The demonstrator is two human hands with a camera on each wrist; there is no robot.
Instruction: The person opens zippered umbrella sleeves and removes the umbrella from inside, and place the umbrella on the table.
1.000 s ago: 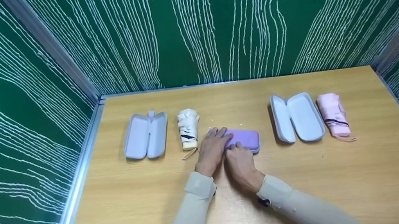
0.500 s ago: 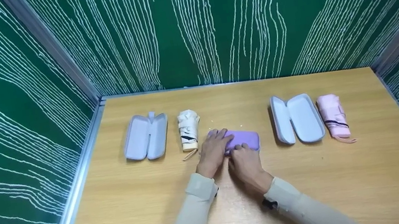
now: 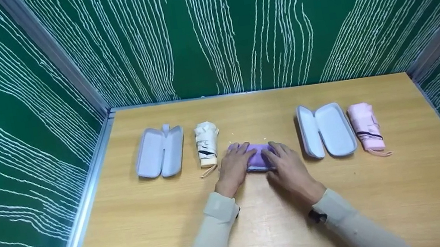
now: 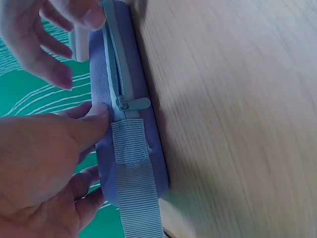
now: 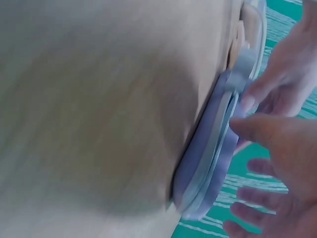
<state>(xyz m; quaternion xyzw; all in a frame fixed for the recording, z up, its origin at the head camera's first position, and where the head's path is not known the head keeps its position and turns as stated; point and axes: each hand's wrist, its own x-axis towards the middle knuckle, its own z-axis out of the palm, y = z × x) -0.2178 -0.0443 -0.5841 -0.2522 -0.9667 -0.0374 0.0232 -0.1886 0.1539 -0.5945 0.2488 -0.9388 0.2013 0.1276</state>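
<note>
A purple zip case [image 3: 258, 158] lies crosswise on the table, its lid down. My left hand [image 3: 233, 167] grips its left end, thumb on the near side and fingers over the far side. In the left wrist view, the zip pull [image 4: 136, 103] sits beside a ribbed grey strap [image 4: 137, 198], and a narrow gap shows between the zip's two edges. My right hand [image 3: 290, 167] is at the case's right end with fingers spread. In the right wrist view, its thumb is at the zipped side of the case [image 5: 200, 153], and its other fingers hold nothing.
An open case [image 3: 150, 153] and a folded cream umbrella [image 3: 207, 143] lie to the left. Another open case [image 3: 336, 130] and a folded pink umbrella [image 3: 364, 123] lie to the right. Green walls with white lines border the wooden table [image 3: 154, 238].
My right hand has moved right from the near middle of the case to its right end, and its curled fingers have spread. My left hand stays on the case's left end.
</note>
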